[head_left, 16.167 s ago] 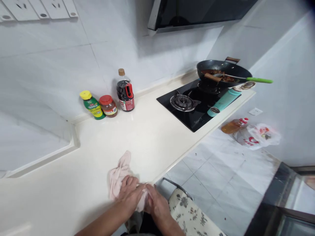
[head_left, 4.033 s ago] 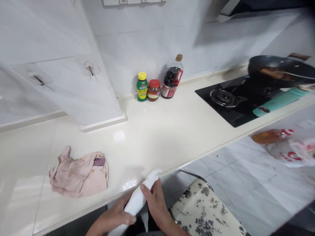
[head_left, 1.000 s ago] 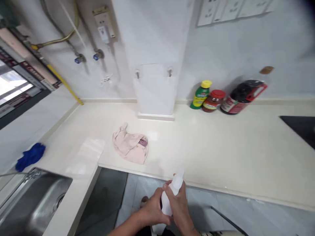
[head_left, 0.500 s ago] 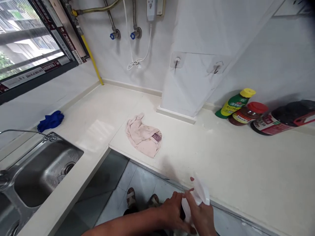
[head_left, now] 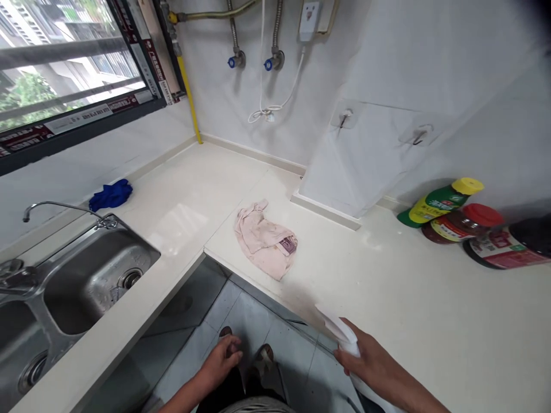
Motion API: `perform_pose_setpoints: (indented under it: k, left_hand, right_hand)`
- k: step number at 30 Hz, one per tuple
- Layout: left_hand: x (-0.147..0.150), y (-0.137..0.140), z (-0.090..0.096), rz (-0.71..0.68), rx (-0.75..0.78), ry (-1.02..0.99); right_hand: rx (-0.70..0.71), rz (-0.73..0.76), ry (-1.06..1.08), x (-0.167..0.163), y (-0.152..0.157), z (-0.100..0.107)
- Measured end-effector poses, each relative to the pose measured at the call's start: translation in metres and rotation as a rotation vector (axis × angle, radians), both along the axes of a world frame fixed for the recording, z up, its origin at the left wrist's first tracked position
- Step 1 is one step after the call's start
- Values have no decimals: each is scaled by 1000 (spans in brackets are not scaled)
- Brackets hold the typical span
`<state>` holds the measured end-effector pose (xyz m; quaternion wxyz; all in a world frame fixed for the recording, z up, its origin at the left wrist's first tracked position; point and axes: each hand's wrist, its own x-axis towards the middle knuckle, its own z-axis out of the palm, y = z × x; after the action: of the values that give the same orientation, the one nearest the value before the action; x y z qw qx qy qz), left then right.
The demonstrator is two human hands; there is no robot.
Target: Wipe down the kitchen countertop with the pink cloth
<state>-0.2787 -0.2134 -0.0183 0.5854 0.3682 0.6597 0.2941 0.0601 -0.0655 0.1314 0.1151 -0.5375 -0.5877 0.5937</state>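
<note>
My right hand (head_left: 365, 355) grips a thin white folded sheet (head_left: 338, 324) at the counter's front edge. Its upper end sticks out past my fingers over the counter, and more white material hangs below the hand; I cannot make out whether it is paper or plastic. Well to the left, my left hand (head_left: 222, 358) hovers above the floor, apart from the sheet. Its fingers are loosely bent, the thumb stands off from them, and I see nothing held. On the counter ahead lies a crumpled pink cloth (head_left: 264, 238) with a dark printed patch.
A steel double sink (head_left: 97, 281) with a thin tap is at left, a blue cloth (head_left: 111, 195) behind it. At right stand a green bottle (head_left: 434, 205), a red-lidded jar (head_left: 460, 223) and a dark large bottle (head_left: 508, 244). A boxed pillar (head_left: 344, 172) juts onto the counter.
My left hand has let go of the white sheet and moved left. My right hand keeps hold of it, slightly further right. The whole view has shifted.
</note>
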Motion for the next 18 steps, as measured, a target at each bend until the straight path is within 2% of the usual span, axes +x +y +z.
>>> perform_pose_setpoints:
  k: [4, 7, 11, 15, 18]
  left_hand:
    - [-7, -14, -7, 109, 34, 79]
    - [-7, -18, -9, 146, 58, 92]
    - [-8, -22, -7, 155, 78, 80]
    - [-12, -25, -6, 166, 92, 73]
    - [-14, -25, -7, 163, 92, 72]
  right_hand:
    - [-33, 248, -76, -24, 17, 13]
    - [-11, 356, -145, -37, 26, 17]
    - [7, 430, -162, -45, 32, 16]
    - [86, 480, -206, -46, 36, 12]
    - [114, 474, -225, -44, 38, 9]
